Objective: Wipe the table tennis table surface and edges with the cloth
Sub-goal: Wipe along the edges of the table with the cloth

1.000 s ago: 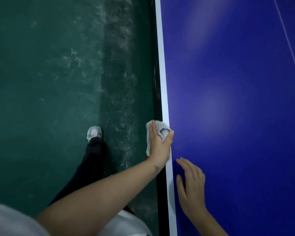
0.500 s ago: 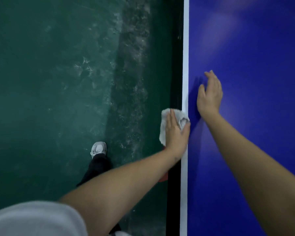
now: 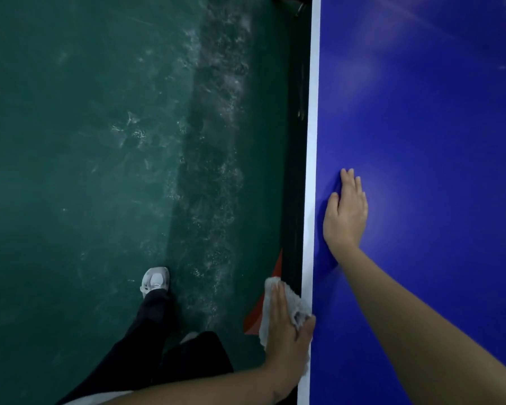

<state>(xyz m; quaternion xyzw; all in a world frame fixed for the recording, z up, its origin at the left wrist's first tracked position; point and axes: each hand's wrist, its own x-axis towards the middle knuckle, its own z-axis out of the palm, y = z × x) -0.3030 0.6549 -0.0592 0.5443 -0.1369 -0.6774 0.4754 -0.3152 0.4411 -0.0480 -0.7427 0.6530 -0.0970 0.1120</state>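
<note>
as left hand [image 3: 287,328] grips cloth [image 3: 295,299] at table edge [image 3: 311,141], right hand [image 3: 346,217] lies flat.

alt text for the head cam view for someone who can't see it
Seen from above, a person's left hand holds a white cloth against the side edge of a blue table tennis table, right hand flat on its top. Green floor and a white shoe show at left.
</note>
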